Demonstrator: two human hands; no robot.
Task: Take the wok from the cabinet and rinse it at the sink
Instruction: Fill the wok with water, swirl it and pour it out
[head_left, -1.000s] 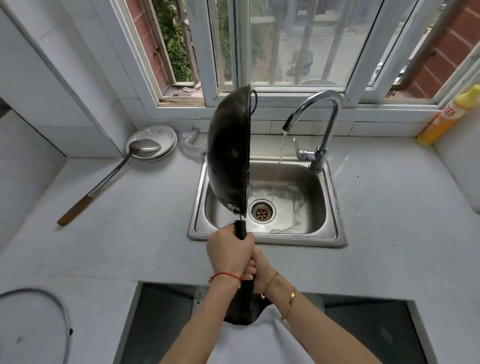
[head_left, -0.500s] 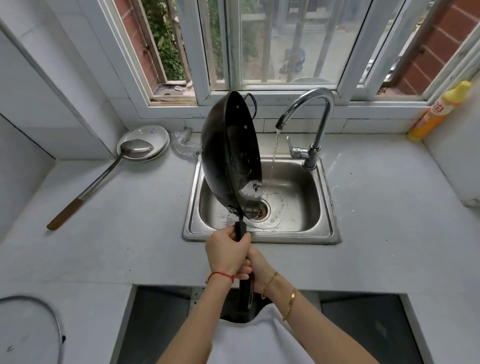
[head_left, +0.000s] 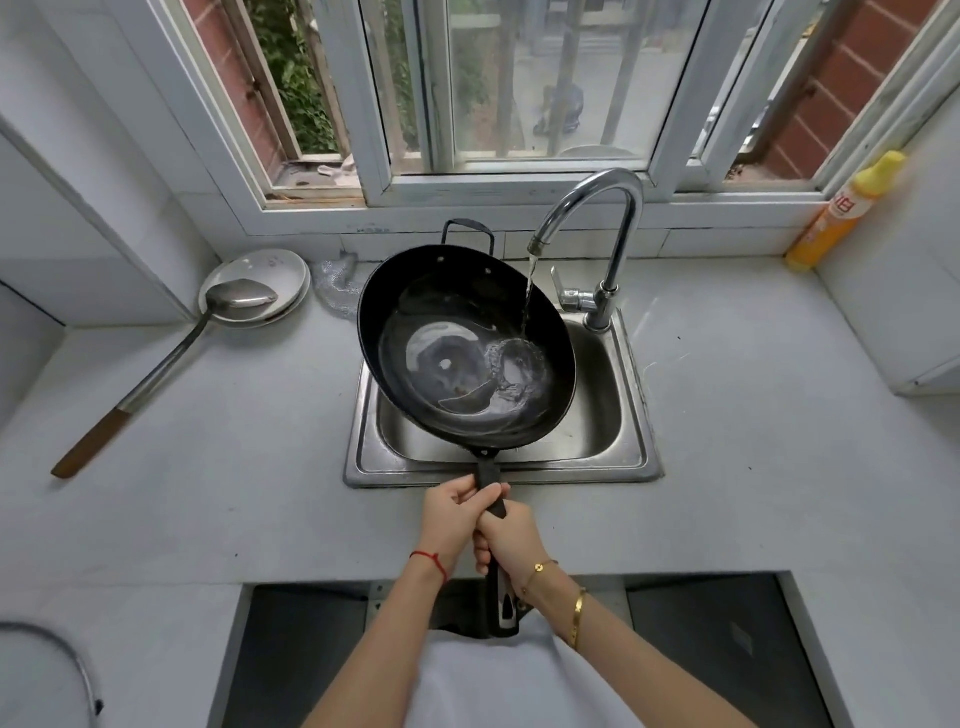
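We hold the wok (head_left: 467, 353) over the sink (head_left: 636, 410), both the left hand (head_left: 454, 519) and right hand (head_left: 511, 540) curled round its handle. Faucet (head_left: 597, 234) stream lands inside the right rim; bare counter (head_left: 779, 441) flanks both sides.

Black wok (head_left: 467, 353), tilted over sink (head_left: 631, 415)

black wok (head_left: 467, 353), steel-grey sink (head_left: 631, 415), yellow bottle (head_left: 841, 213).

Table (head_left: 753, 467): pale grey, with sink (head_left: 636, 457) set in.
Left rear: plates (head_left: 291, 270), ladle (head_left: 171, 364) bowl resting on them.
Right rear corner: yellow bottle (head_left: 841, 213), upright.
Near left: lid (head_left: 67, 660).
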